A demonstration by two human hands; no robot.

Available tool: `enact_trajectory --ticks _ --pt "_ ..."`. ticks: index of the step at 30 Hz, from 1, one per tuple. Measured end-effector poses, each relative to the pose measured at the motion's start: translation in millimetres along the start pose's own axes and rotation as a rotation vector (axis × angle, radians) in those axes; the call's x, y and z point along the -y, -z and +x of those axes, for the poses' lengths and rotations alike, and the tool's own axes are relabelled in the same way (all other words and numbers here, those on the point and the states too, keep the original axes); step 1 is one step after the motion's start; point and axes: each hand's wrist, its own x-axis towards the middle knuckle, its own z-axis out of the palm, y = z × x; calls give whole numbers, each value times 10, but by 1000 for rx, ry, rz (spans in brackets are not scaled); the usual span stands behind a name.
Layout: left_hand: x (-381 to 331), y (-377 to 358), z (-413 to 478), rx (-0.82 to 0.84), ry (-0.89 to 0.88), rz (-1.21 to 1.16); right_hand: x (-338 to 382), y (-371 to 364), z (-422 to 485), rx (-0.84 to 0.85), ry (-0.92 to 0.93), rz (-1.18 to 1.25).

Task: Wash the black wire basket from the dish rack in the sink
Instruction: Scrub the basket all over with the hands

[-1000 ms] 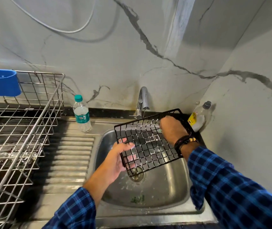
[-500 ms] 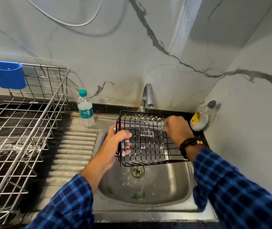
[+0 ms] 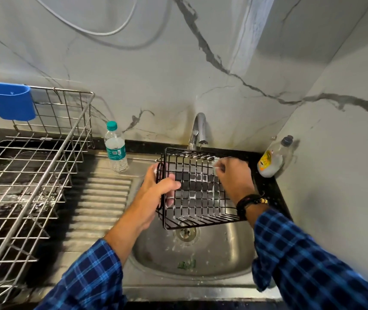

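At nine o'clock from the sink (image 3: 200, 262), far left, stands the shiny wire dish rack (image 3: 33, 175). A blue cup (image 3: 8, 100) hangs on its back rail. Next comes the bumpy draining board (image 3: 102, 198). At ten o'clock a small water bottle (image 3: 116, 151) with a green cap stands up straight by the wall.

My left hand (image 3: 156, 191) grips the left side of the black wire basket (image 3: 200, 191), with my fingers and thumb wrapped round its wires. The basket is up in the air over the sink bowl, tipped so its open side faces me, and white foam sits on its wires. The tap (image 3: 198, 130) is at twelve o'clock, just behind the basket's top edge. The drain (image 3: 186, 233) shows just under its low edge.

My right hand (image 3: 234, 177) is inside the basket near its far right corner. The fingers are curled on a small pale thing (image 3: 216, 164) pressed to the wires — it is too blurry to tell what it is. A dark band (image 3: 250, 202) is on that wrist.

At two o'clock a soap bottle (image 3: 272, 159) leans in the corner.
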Motion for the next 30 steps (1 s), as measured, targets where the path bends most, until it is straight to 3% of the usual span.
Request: enact_trajectory --ticks 2,5,7,9,11,13,17,23,25,28,30 --pt "-23 -10 -32 -41 -23 -24 -44 -36 -23 135 105 -85" --pt "-20 -14 -59 -65 -47 21 -142 -22 -79 350 206 -413" --pt "-17 -49 -80 -53 -61 43 -145 11 -80 337 274 -550" --pt "-59 -83 -98 -42 -87 67 -100 66 -72 219 308 -590" --pt "-138 -89 -109 -23 -124 117 -111 126 -43 99 295 -600" --pt "-198 -90 -89 -36 -133 159 -180 145 -35 106 285 -627" --pt "-218 -118 -93 -98 -182 172 -251 -44 -123 336 406 -604" --pt "-160 -129 -175 -26 -244 279 -304 -92 -187 569 264 -269" --pt "-157 -131 -199 1 -261 270 -320 -34 -177 523 179 -232" --pt "-158 -165 -184 8 -284 230 -302 -34 -182 309 124 -335" --pt "-178 -183 -185 2 -329 216 -212 -90 -265 292 134 -376"
